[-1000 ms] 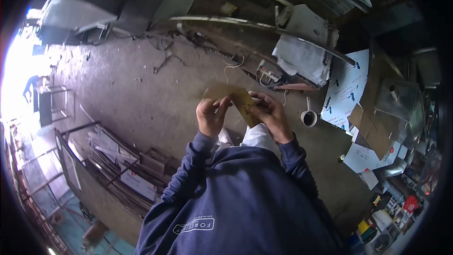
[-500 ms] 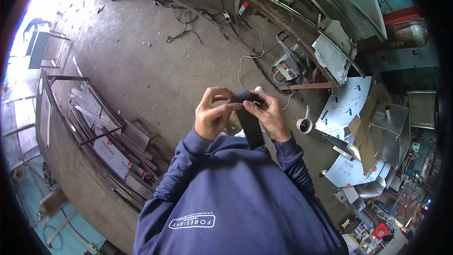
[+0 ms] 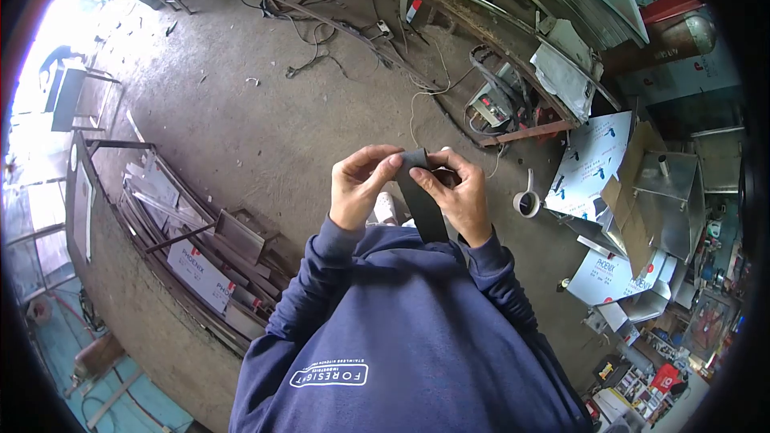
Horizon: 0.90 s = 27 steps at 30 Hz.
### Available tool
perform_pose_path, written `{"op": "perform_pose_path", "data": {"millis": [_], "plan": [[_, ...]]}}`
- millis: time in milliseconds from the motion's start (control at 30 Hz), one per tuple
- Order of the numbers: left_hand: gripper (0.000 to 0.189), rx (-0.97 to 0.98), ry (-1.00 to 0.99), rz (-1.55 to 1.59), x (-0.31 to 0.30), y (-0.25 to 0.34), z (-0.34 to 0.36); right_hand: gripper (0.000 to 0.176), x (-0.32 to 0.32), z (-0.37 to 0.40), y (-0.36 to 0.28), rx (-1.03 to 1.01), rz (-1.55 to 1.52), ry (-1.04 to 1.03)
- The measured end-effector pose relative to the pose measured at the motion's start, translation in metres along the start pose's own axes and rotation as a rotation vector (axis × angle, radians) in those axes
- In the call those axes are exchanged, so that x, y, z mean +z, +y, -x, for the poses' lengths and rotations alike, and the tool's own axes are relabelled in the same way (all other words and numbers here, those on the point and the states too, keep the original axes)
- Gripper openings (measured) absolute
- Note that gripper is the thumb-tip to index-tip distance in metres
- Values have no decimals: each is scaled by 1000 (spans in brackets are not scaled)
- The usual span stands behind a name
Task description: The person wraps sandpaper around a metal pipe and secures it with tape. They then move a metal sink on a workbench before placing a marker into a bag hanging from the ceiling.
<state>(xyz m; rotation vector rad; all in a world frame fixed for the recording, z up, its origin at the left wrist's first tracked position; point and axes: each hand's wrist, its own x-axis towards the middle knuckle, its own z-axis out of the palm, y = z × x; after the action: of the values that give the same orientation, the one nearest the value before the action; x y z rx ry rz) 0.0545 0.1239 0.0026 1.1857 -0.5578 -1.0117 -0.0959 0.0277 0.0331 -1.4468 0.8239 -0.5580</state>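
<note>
A dark grey flexible strip [image 3: 423, 210] hangs in front of my chest, its upper end curled over between my two hands. My left hand [image 3: 362, 184] pinches the curled end from the left between thumb and fingers. From the other side my right hand [image 3: 463, 191] grips the same end, thumb pressed on its face. The lower part of the strip dangles down to the hem of the blue sweatshirt [image 3: 385, 305]. A white shoe [image 3: 385, 207] shows on the floor just below my hands.
A white cup-like container with a handle [image 3: 527, 203] stands on the floor at right, near film-covered metal sheets [image 3: 591, 162]. Metal offcuts [image 3: 200, 266] lie on a rack at left. Cables [image 3: 321, 40] trail across the floor ahead, beside a metal frame [image 3: 529, 135].
My left thumb has shifted up onto the curled end of the strip, and the right fingers have adjusted slightly. The surroundings have turned a little in view.
</note>
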Motion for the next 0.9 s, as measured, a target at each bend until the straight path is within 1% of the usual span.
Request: {"op": "perform_pose_path", "data": {"millis": [67,100,133,200,267,333,367,400,467,500,567,600,667,700,733,767,800,833,867,900], "plan": [[24,-2,9,-6,1,1,0,29,-7,-2,-1,61,14,-112],[23,-2,25,-10,2,3,0,36,-12,-5,4,74,-116,-137],[23,-7,19,-11,2,4,0,36,-16,-9,6,76,-118,-130],[22,-65,65,-52,2,7,-2,43,-23,-17,7,86,-273,-181],[22,-58,49,-59,3,8,-4,46,-28,-21,-1,115,-256,-209],[22,-39,73,-55,5,9,-5,42,-29,-24,-3,153,-101,-309],[20,-15,87,-66,6,7,-6,38,-29,-23,-7,133,-4,-307],[20,-14,86,-66,7,6,-5,38,-29,-22,-10,132,-4,-306],[18,53,161,-101,9,3,-3,36,-27,-19,-13,94,-28,-300],[18,54,163,-103,12,3,-2,36,-25,-17,-12,93,-30,-303],[18,146,276,-20,19,6,1,33,-22,-11,-11,15,4,-243],[18,147,277,-22,17,6,1,33,-21,-9,-11,14,3,-245],[20,132,283,-14,12,5,2,31,-19,-4,-13,-21,172,-156],[20,133,283,-16,13,7,2,29,-17,-2,-11,-80,249,-99],[20,178,263,-44,14,10,2,29,-17,-2,-12,-79,247,-98],[21,223,242,-74,16,15,2,29,-18,-2,-16,-193,330,-109],[21,220,241,-78,16,21,2,29,-19,-1,-22,-306,412,-119],[22,186,155,-79,16,27,3,32,-21,0,-30,-268,475,-182],[23,154,72,-80,15,31,4,32,-20,0,-29,-268,471,-184],[23,154,74,-83,12,31,5,32,-19,0,-27,-329,476,-168]]}}
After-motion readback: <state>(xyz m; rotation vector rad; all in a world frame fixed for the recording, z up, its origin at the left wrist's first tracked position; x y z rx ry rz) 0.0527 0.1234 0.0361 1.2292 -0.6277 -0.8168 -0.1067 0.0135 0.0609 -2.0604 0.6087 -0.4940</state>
